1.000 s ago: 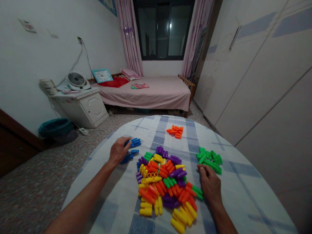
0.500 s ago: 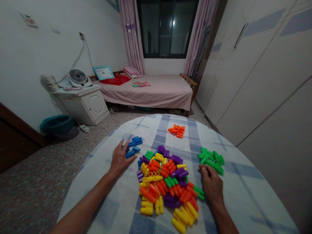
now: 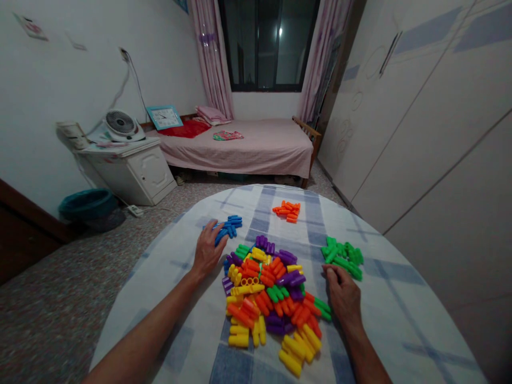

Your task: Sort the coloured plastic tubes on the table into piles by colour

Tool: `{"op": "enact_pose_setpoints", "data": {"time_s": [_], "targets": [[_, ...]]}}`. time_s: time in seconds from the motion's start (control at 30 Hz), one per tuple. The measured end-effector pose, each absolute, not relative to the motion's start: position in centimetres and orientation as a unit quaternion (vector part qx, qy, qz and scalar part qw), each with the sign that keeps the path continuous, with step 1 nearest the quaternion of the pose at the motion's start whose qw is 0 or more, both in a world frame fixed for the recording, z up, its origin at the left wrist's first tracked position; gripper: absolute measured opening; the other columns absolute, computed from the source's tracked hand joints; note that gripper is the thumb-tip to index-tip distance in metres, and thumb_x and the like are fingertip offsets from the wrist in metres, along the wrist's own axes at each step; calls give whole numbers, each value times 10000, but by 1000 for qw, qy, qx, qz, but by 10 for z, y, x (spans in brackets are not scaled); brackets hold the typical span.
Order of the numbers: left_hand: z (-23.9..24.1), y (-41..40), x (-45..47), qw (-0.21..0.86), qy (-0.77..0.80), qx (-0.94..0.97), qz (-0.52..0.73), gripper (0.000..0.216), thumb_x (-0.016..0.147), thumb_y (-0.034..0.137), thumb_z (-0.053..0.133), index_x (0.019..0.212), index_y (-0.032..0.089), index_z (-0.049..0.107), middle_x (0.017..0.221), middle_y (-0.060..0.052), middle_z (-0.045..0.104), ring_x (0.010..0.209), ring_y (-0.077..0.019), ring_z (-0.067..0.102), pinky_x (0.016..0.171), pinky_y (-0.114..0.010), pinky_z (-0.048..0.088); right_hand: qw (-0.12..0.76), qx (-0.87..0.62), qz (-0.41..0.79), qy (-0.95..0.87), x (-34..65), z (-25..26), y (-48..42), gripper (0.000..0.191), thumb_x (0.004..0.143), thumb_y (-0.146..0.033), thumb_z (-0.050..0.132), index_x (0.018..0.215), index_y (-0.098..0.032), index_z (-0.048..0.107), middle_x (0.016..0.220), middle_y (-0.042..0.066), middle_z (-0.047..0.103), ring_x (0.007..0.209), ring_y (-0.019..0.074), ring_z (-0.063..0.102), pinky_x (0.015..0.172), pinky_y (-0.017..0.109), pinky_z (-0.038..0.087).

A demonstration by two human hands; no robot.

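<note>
My left hand (image 3: 208, 249) lies over the left side of a small pile of blue plastic pieces (image 3: 232, 226), fingers apart and touching them; some pieces are partly hidden under the fingers. On the right, my right hand (image 3: 344, 292) rests on the cloth with its fingers curled in, and nothing shows in them. Just beyond it lies a pile of green pieces (image 3: 344, 255). Between my hands spreads a large mixed heap of joined tube-shaped plastic pieces (image 3: 264, 288) in yellow, orange, purple and green, with a little blue at its left edge.
A small group of orange pieces (image 3: 287, 211) lies toward the far side of the round table, on a checked tablecloth (image 3: 176, 336). Beyond are a bed (image 3: 248, 146), a white cabinet (image 3: 140, 170) with a fan (image 3: 122, 125), a bin (image 3: 90, 205) and a wardrobe (image 3: 420, 133).
My left hand has moved right and away from me, pushing the blue pieces closer together. My right hand keeps its place beside the green pile. The view has shifted slightly.
</note>
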State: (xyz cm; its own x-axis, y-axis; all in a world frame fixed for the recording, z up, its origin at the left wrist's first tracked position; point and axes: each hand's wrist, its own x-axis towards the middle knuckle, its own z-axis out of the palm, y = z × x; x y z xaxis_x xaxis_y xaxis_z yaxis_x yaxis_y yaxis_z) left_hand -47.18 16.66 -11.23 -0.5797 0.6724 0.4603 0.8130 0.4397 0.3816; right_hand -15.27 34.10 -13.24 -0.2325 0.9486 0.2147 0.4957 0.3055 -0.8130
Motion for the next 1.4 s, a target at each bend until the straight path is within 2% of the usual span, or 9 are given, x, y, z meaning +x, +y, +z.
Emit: {"op": "enact_pose_setpoints", "data": {"time_s": [0.17, 0.43, 0.6, 0.73, 0.9, 1.17, 1.3, 1.4], "targets": [[-114, 134, -436, 65, -791, -525, -307, 400, 930, 389, 370, 1238, 211, 554, 1393, -87, 470, 1344, -239, 347, 1131, -451, 277, 360, -503, 317, -719, -153, -132, 340, 422, 768, -473, 409, 882, -173, 684, 892, 95, 705, 848, 234, 642, 805, 336, 453], [-118, 140, -412, -32, -784, -482, -389, 388, 915, 361, 396, 1233, 208, 556, 1313, -76, 557, 1302, -220, 420, 1114, -434, 326, 368, -496, 312, -722, -153, -130, 340, 412, 764, -460, 414, 866, -170, 689, 877, 101, 710, 835, 234, 639, 813, 340, 454], [-117, 156, -402, -69, -761, -454, -457, 334, 874, 313, 472, 1156, 207, 616, 1338, -82, 543, 1292, -231, 443, 1099, -419, 336, 369, -497, 316, -719, -154, -130, 340, 414, 760, -463, 416, 865, -171, 688, 876, 99, 710, 834, 236, 643, 796, 338, 459], [-117, 161, -404, -95, -723, -410, -548, 302, 859, 337, 506, 1076, 189, 653, 1152, -86, 656, 1116, -230, 583, 984, -377, 441, 366, -497, 320, -719, -154, -130, 340, 421, 755, -469, 411, 865, -170, 687, 902, 99, 705, 842, 238, 645, 786, 336, 461], [-111, 164, -423, -108, -694, -297, -646, 375, 852, 406, 501, 1121, 169, 612, 1006, -82, 680, 883, -196, 649, 791, -326, 517, 366, -500, 316, -719, -154, -129, 339, 423, 758, -467, 403, 867, -172, 685, 906, 97, 702, 856, 236, 638, 803, 334, 455], [-112, 163, -425, -159, -688, -231, -669, 462, 796, 482, 555, 1113, 151, 609, 901, -69, 670, 702, -150, 619, 620, -259, 495, 358, -507, 317, -718, -155, -128, 339, 439, 743, -477, 405, 877, -168, 686, 903, 105, 702, 853, 243, 638, 805, 342, 452], [-124, 163, -427, -125, -696, -202, -677, 467, 804, 501, 534, 1113, 158, 604, 830, -33, 639, 575, -102, 537, 509, -216, 428, 360, -506, 315, -718, -154, -129, 340, 429, 742, -471, 409, 870, -170, 686, 892, 101, 703, 850, 243, 640, 800, 341, 452], [-128, 165, -432, -96, -718, -228, -651, 434, 801, 484, 547, 1086, 164, 623, 784, -14, 621, 568, -97, 506, 509, -209, 404, 366, -503, 309, -719, -154, -129, 339, 420, 750, -465, 407, 870, -175, 686, 895, 93, 702, 856, 238, 637, 805, 338, 448]]}}
